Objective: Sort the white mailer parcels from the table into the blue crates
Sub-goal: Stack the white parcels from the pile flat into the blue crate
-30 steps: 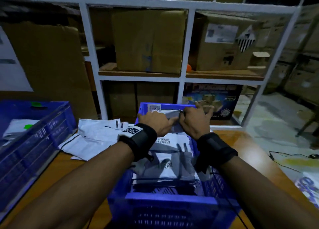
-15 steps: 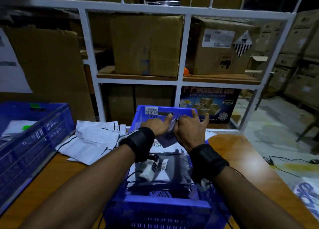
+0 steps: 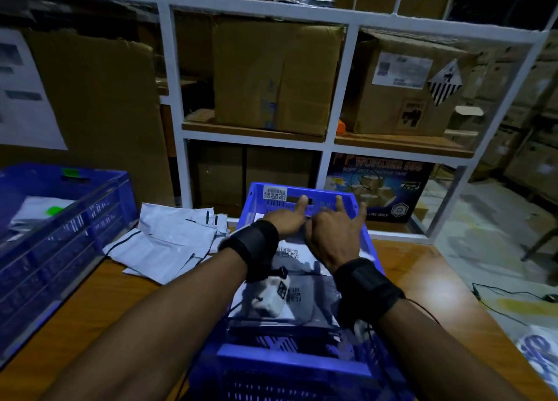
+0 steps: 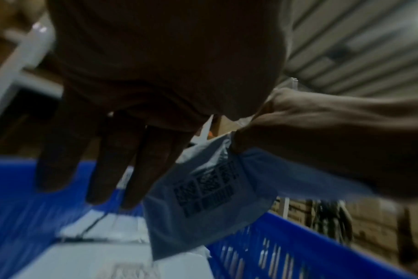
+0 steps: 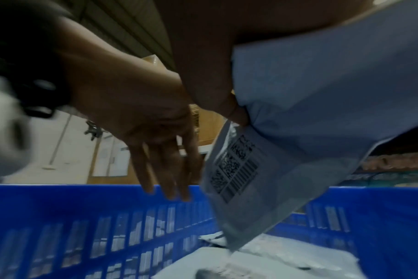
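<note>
A: Item 1, mailer parcel (image 4: pixel 210 188): white/grey poly bag w/ barcode label. Loc: hanging over the centre blue crate (image 3: pixel 305 196), lower corner dipping inside. Status?

B: Held, both hands. Left hand (image 3: pixel 287 219) pinches its top edge w/ thumb; the other fingers (image 4: pixel 108 169) hang straight down, index pointing at the far wall. Right hand (image 3: pixel 332 237) pinches the same edge just beside the left; remaining fingers spread.

A: Change vs. 1 s ago?

B: Then both fists were closed over the parcel, low at the far end of the crate. Now fingers have fanned out, only a pinch left. Est.: release into crate is underway, this parcel as good as sorted.

A: Item 2, crate contents?

B: Several white parcels w/ labels lying flat inside, under the wrists. Count n/a, arms cover most.

A: Item 3, remaining stock?

B: Pile of white mailers (image 3: pixel 172 240) on the table (image 3: pixel 401 273), left of centre crate. So task not finished. Second blue crate (image 3: pixel 60 219) far left, holds at least one parcel w/ green sticker.

A: Not legible?

B: Label text blurred in both wrist views. Exact pinch contact of right thumb hidden behind the bag. Near end of left crate cut off by frame.
</note>
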Tool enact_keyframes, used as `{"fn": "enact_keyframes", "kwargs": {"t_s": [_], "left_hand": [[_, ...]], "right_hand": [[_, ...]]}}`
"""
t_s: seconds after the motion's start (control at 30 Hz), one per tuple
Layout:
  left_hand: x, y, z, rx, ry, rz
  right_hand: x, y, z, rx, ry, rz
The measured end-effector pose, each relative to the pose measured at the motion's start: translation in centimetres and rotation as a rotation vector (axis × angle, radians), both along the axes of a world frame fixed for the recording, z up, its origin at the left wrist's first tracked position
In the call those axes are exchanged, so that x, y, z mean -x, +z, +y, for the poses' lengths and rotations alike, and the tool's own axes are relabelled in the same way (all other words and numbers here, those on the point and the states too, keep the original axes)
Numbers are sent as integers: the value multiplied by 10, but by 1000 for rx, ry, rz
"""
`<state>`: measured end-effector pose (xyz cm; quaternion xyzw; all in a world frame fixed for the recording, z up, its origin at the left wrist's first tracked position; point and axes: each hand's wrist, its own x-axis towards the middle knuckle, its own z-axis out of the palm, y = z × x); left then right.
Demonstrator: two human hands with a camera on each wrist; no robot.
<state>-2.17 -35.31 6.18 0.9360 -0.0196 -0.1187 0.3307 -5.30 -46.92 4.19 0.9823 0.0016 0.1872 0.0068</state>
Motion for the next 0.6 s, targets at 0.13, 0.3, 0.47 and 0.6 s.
{"fn": "enact_keyframes", "kwargs": {"t_s": [0.13, 0.3, 0.47, 0.6], "left_hand": [[-11, -6, 13, 441, 104, 154], [-25, -18, 16, 337, 183, -100], [-16, -19, 19, 272, 82, -267], [-7, -22, 15, 140, -143, -432]], "right_hand": [[11, -20, 11, 124, 225, -12], [15, -16, 6, 37, 282, 45], [0, 0, -20, -7, 217, -208], [-13, 19, -28, 55, 190, -61]]}}
